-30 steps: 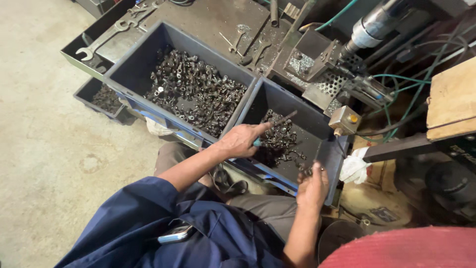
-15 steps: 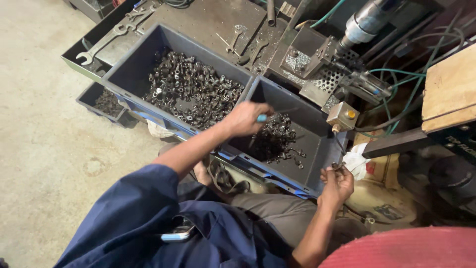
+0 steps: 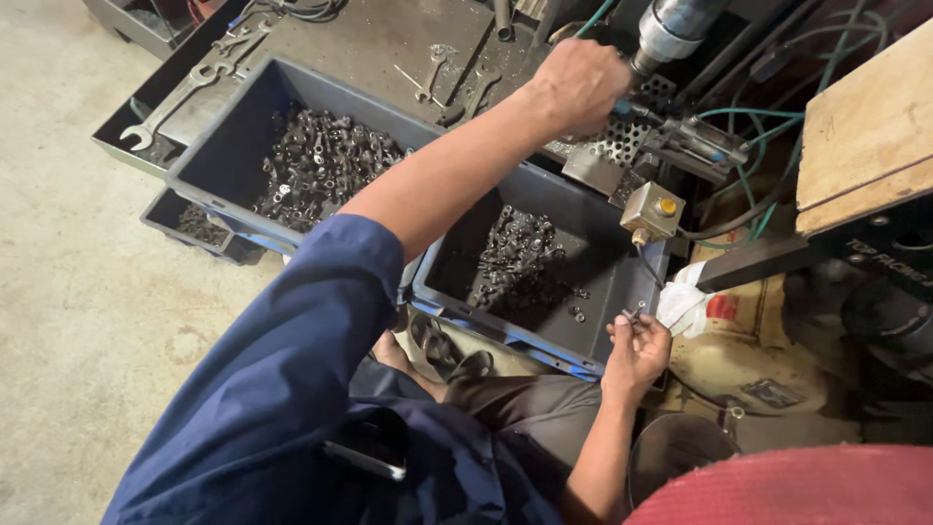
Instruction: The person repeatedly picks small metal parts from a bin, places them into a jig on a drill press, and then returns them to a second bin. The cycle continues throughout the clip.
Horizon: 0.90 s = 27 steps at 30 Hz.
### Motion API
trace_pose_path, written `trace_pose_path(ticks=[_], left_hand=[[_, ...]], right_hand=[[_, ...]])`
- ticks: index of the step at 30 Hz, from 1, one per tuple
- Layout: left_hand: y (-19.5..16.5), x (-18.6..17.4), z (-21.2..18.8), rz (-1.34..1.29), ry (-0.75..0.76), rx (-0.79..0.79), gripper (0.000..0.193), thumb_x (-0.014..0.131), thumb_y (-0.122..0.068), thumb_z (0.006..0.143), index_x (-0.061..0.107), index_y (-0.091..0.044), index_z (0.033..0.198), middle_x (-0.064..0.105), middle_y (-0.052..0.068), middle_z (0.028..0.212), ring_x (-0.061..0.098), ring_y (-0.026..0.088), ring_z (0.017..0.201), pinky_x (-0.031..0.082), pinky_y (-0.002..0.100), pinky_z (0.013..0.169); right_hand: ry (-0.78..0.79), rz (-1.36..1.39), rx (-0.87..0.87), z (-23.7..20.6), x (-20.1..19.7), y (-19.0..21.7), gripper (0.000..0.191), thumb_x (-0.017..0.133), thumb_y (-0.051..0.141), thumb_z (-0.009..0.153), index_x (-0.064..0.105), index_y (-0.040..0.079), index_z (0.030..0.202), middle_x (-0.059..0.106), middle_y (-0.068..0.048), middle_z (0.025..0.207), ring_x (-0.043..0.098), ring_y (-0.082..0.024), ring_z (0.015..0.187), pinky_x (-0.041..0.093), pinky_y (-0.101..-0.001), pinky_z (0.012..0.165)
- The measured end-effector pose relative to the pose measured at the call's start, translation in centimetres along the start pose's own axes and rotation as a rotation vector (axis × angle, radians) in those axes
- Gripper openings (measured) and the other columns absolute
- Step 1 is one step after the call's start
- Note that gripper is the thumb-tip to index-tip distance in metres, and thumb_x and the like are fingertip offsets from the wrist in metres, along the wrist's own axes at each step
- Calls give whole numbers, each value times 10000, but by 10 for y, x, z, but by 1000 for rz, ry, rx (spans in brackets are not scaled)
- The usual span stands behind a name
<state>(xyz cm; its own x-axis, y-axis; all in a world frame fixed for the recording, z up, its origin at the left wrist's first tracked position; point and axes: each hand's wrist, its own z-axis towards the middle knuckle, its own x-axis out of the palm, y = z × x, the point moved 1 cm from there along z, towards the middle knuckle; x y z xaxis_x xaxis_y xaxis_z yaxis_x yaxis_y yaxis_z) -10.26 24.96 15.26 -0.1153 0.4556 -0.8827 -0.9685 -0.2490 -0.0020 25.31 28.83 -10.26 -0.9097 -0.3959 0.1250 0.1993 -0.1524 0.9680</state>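
My left hand is closed on a blue handle at the machine; my right hand pinches one small part by the crate's right rim; many parts remain inside.

From my feed, open room lies over the right grey bin, whose near corner is bare beside its heap of small metal parts. My left forearm crosses its far edge, left hand up against the perforated plate and the drill-like tool. My right hand sits at the bin's near rim, hemmed by a white rag, a switch box and hoses. Concrete floor to the left is open.
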Motion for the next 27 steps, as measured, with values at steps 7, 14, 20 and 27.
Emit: trace_pose_path(ticks=[7,14,20,27], left_hand=[[-9,37,22,51,31,51,88,676,-108,758,762,-93,766,745,169,820,743,332,787,584,454,713],[40,83,-47,-626,-184,-96,128,704,-142,776,735,-42,850,713,239,814,689,450,813,558,512,750],[22,111,-194,-639,-15,-201,227,649,-129,832,750,-87,1032,725,208,877,706,415,845,571,495,810],[6,103,-231,-590,110,-192,432,706,-132,711,721,-85,1139,737,169,1048,685,392,997,545,477,899]], right_hand=[[0,-9,-8,0,-4,-4,229,679,49,987,567,12,1184,705,-101,1015,705,-166,834,557,-262,742],[11,-5,24,7,-10,-10,158,690,54,992,608,-13,1109,718,-111,991,712,-177,819,556,-273,730],[-18,320,199,32,30,5,146,682,45,986,604,-11,1096,703,-148,991,697,-233,793,579,-340,683],[121,516,230,138,146,31,209,652,37,953,600,34,1155,717,-143,1056,724,-256,927,598,-373,778]])
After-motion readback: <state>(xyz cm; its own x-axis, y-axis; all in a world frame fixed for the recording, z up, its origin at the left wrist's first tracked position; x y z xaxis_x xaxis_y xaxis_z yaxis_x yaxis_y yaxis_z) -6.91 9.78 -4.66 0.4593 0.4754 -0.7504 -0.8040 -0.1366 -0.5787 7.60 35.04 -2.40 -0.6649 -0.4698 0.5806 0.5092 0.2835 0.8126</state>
